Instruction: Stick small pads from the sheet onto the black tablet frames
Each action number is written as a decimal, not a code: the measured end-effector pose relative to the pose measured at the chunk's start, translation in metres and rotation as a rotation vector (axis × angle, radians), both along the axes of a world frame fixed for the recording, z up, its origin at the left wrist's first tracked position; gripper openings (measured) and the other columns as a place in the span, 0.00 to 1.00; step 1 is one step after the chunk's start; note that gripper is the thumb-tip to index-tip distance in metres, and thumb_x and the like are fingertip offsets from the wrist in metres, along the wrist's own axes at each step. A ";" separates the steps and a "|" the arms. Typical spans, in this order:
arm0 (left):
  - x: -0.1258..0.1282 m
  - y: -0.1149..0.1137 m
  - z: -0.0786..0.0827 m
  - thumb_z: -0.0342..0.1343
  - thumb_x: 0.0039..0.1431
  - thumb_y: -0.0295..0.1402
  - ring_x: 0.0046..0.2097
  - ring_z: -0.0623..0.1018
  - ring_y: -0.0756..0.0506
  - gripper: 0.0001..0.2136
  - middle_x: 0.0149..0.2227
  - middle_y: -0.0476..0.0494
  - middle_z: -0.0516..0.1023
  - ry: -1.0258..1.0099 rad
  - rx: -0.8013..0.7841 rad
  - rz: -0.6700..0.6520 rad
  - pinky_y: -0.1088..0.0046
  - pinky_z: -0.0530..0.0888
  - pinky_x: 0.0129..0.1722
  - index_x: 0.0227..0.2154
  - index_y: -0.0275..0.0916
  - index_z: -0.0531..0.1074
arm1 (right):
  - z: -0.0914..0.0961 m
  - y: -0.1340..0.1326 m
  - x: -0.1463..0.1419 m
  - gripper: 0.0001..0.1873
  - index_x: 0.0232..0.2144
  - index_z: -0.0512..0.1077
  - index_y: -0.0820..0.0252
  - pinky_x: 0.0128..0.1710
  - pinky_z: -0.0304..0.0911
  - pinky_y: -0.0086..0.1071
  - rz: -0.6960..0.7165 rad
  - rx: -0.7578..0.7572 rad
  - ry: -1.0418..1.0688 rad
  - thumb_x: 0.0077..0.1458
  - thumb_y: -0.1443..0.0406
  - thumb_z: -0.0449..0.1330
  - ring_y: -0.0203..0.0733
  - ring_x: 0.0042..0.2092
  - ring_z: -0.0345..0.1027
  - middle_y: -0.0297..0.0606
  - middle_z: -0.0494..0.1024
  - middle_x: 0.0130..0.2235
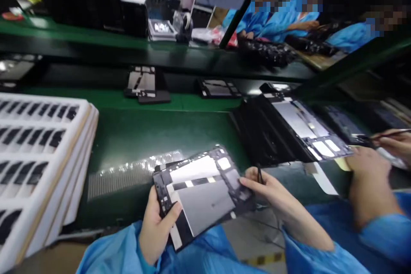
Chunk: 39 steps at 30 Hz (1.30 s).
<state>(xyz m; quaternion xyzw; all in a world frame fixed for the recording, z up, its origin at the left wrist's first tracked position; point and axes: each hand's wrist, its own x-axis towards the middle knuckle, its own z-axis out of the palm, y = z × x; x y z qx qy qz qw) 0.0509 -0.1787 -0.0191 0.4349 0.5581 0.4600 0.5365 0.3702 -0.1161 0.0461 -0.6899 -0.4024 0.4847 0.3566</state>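
An opened tablet (205,201), its inner side facing up with silver panels and dark circuit parts, is tilted above the bench's front edge. My left hand (159,224) grips its left side, thumb on top and the other fingers underneath. At the tablet's right edge, my right hand (265,188) has its fingers closed around a thin black tool (259,175), which looks like tweezers. Those fingertips also touch the tablet's edge; the tool's lower end is hidden. Behind the tablet, a clear ribbed strip sheet (128,175) lies on the green bench (154,130).
White foam trays (75,154) holding small black parts are stacked at left. A pile of tablets (302,122) leans at right, beside a co-worker's hands (369,167). More tablets (141,83) lie along the back under a green shelf (96,38).
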 end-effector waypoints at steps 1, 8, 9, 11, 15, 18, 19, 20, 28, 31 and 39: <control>0.004 -0.018 -0.002 0.63 0.72 0.48 0.60 0.85 0.39 0.27 0.59 0.40 0.84 0.057 -0.001 0.027 0.61 0.83 0.61 0.69 0.48 0.68 | -0.005 -0.005 0.005 0.32 0.21 0.71 0.57 0.21 0.57 0.30 -0.035 0.030 -0.055 0.36 0.41 0.81 0.33 0.23 0.59 0.29 0.67 0.21; -0.025 -0.014 0.030 0.65 0.66 0.36 0.66 0.73 0.37 0.39 0.67 0.38 0.66 0.553 0.423 0.178 0.55 0.78 0.61 0.76 0.54 0.54 | 0.006 0.020 -0.030 0.32 0.31 0.84 0.56 0.31 0.62 0.32 0.136 0.173 0.040 0.59 0.34 0.68 0.38 0.31 0.64 0.36 0.76 0.29; -0.030 0.008 0.039 0.64 0.68 0.36 0.57 0.76 0.41 0.32 0.60 0.41 0.71 0.607 0.476 0.110 0.61 0.78 0.55 0.72 0.53 0.61 | 0.008 0.030 -0.042 0.29 0.34 0.85 0.55 0.30 0.60 0.31 0.167 0.190 0.087 0.61 0.36 0.69 0.36 0.30 0.63 0.34 0.75 0.28; -0.037 0.061 0.052 0.56 0.73 0.35 0.42 0.77 0.47 0.12 0.44 0.48 0.77 0.695 0.507 -0.156 0.69 0.75 0.45 0.56 0.48 0.76 | 0.006 0.053 -0.066 0.23 0.40 0.85 0.54 0.32 0.65 0.31 0.290 0.184 0.183 0.60 0.42 0.73 0.36 0.31 0.69 0.32 0.78 0.29; -0.038 0.157 0.040 0.58 0.69 0.35 0.36 0.76 0.49 0.07 0.37 0.48 0.81 0.807 0.465 -0.624 0.71 0.64 0.36 0.39 0.41 0.82 | -0.022 0.099 -0.101 0.20 0.46 0.85 0.56 0.47 0.77 0.37 0.655 0.246 0.156 0.59 0.50 0.77 0.44 0.44 0.81 0.39 0.88 0.43; -0.042 0.182 0.019 0.61 0.63 0.31 0.34 0.75 0.49 0.05 0.35 0.49 0.82 0.834 0.425 -0.829 0.71 0.58 0.34 0.37 0.42 0.82 | -0.042 0.111 -0.111 0.15 0.44 0.83 0.57 0.50 0.78 0.39 0.772 0.300 0.038 0.65 0.52 0.73 0.44 0.45 0.82 0.40 0.88 0.46; -0.044 0.182 0.015 0.61 0.64 0.31 0.35 0.75 0.48 0.06 0.37 0.49 0.82 0.844 0.415 -0.859 0.70 0.57 0.34 0.38 0.42 0.83 | -0.045 0.110 -0.112 0.14 0.45 0.83 0.56 0.50 0.79 0.38 0.783 0.292 0.031 0.66 0.54 0.72 0.44 0.45 0.82 0.39 0.88 0.46; -0.046 0.180 0.013 0.60 0.65 0.32 0.36 0.76 0.48 0.07 0.39 0.49 0.83 0.867 0.411 -0.880 0.70 0.57 0.34 0.40 0.42 0.83 | -0.047 0.108 -0.113 0.13 0.46 0.82 0.56 0.50 0.79 0.38 0.781 0.283 0.038 0.67 0.55 0.72 0.43 0.45 0.82 0.39 0.87 0.46; -0.046 0.175 0.023 0.55 0.71 0.36 0.36 0.78 0.46 0.10 0.35 0.48 0.80 1.097 0.415 -0.995 0.71 0.63 0.35 0.45 0.43 0.81 | -0.042 0.093 -0.113 0.09 0.47 0.81 0.53 0.52 0.81 0.36 0.707 0.288 0.076 0.68 0.58 0.72 0.43 0.50 0.83 0.38 0.86 0.48; -0.045 0.176 0.022 0.55 0.69 0.34 0.38 0.80 0.46 0.10 0.39 0.48 0.81 1.100 0.420 -0.989 0.71 0.66 0.37 0.46 0.44 0.81 | -0.039 0.095 -0.114 0.09 0.47 0.81 0.53 0.52 0.81 0.36 0.739 0.309 0.014 0.68 0.58 0.71 0.44 0.49 0.83 0.37 0.86 0.47; -0.048 0.174 0.020 0.55 0.68 0.36 0.43 0.82 0.41 0.09 0.33 0.47 0.75 0.985 0.407 -0.910 0.65 0.73 0.47 0.42 0.45 0.80 | -0.039 0.095 -0.114 0.14 0.46 0.82 0.51 0.54 0.82 0.39 0.667 0.234 0.111 0.64 0.53 0.75 0.47 0.50 0.84 0.37 0.86 0.47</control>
